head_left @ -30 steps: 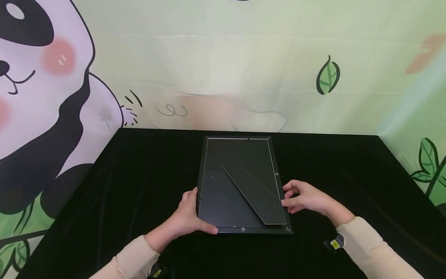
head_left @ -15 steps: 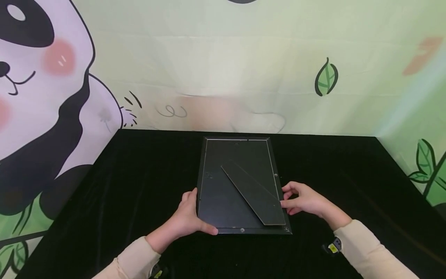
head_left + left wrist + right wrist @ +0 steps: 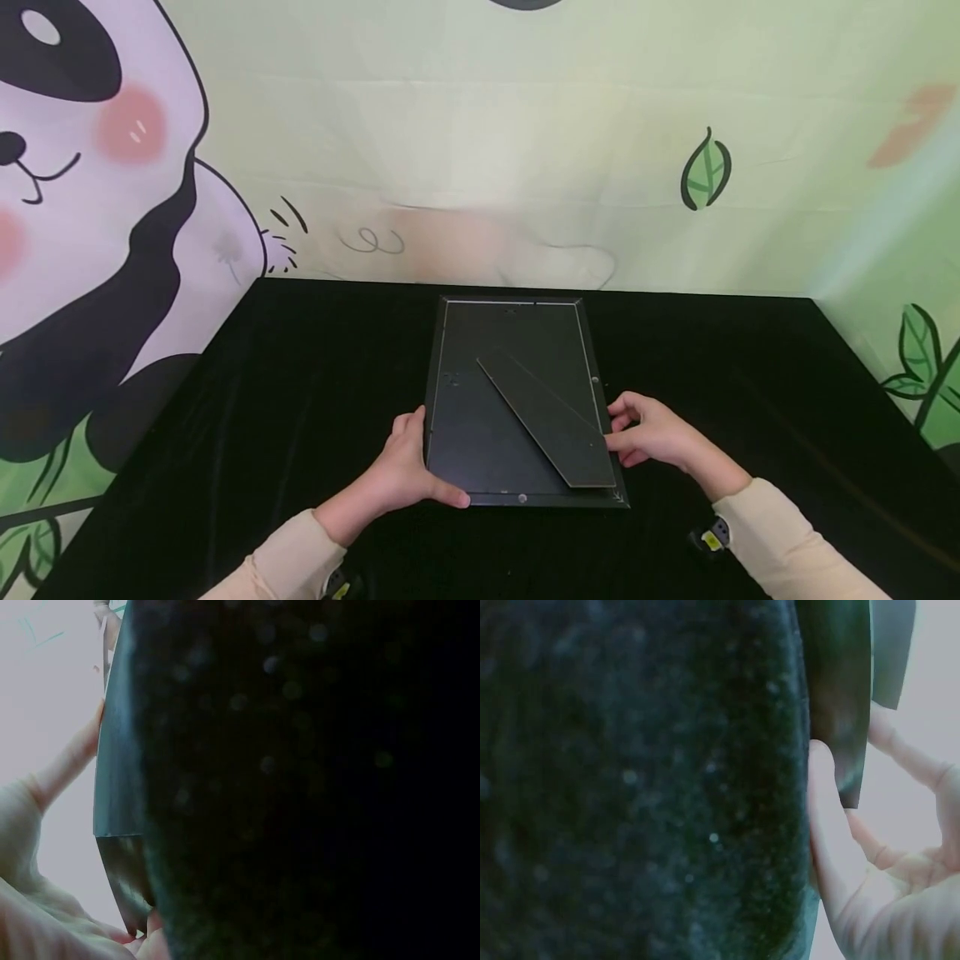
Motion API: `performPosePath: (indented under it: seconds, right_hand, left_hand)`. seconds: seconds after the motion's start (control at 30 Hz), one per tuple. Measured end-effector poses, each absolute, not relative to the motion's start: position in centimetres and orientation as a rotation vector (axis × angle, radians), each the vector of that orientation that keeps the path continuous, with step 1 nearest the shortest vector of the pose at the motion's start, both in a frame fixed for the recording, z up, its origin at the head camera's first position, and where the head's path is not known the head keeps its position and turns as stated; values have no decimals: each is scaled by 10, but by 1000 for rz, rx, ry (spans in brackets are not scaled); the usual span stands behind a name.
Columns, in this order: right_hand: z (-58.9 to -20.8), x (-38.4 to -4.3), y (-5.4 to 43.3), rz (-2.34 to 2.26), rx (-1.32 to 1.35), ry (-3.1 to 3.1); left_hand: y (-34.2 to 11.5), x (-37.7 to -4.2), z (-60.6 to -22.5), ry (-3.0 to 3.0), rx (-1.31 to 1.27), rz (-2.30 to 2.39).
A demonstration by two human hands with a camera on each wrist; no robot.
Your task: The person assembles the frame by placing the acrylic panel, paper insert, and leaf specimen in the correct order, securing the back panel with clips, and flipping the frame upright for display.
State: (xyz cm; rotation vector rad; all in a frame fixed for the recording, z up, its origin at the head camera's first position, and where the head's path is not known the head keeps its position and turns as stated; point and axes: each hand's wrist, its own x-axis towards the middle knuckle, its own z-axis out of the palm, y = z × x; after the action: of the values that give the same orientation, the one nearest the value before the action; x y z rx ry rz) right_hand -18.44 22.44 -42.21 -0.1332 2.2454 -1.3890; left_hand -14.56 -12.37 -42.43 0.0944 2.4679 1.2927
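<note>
A dark picture frame (image 3: 480, 433) lies back side up on the black cloth in the head view, its easel leg (image 3: 551, 425) slanting across the lower right. My left hand (image 3: 405, 467) holds the near left corner, thumb along the near edge and fingers at the left side. In the left wrist view, fingers of the left hand (image 3: 37, 855) reach under the frame's edge (image 3: 118, 765). My right hand (image 3: 652, 431) grips the right edge beside the leg. The right wrist view has a finger of the right hand (image 3: 907, 892) below the frame's side (image 3: 836, 690), thumb near the leg (image 3: 892, 656).
Black cloth (image 3: 315, 375) covers the table. Behind it hangs a pale green backdrop (image 3: 600, 150) printed with a panda (image 3: 161, 200) and leaves. A dark wrist device with a yellow patch (image 3: 712, 537) sits below the right cuff.
Both hands keep their places on the frame. The head view shifts slightly, and the right forearm lies a little further left and lower.
</note>
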Motion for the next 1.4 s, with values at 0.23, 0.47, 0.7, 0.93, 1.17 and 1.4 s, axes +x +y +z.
performPosePath:
  seconds: [0.23,0.47,0.7,0.93,1.17,1.4]
  right_hand:
    - [-420,-182,220,-1375,-91,2275]
    - [-419,-180,217,-1377,-70,2286]
    - [-422,-181,219,-1373,-106,2284]
    - [-426,-181,226,-1386,-192,2246]
    - [-428,-180,230,-1382,-252,2249]
    - [-431,-181,234,-1383,-304,2213]
  left_hand:
    - [-123,-145,-424,2482,88,1272]
    - [-125,-146,-423,2478,101,1268]
    - [-130,-148,-425,2475,148,1256]
    - [-141,-156,-423,2491,142,1263]
    - [-148,-165,-417,2476,115,1255]
    - [-156,-176,-421,2376,102,1354]
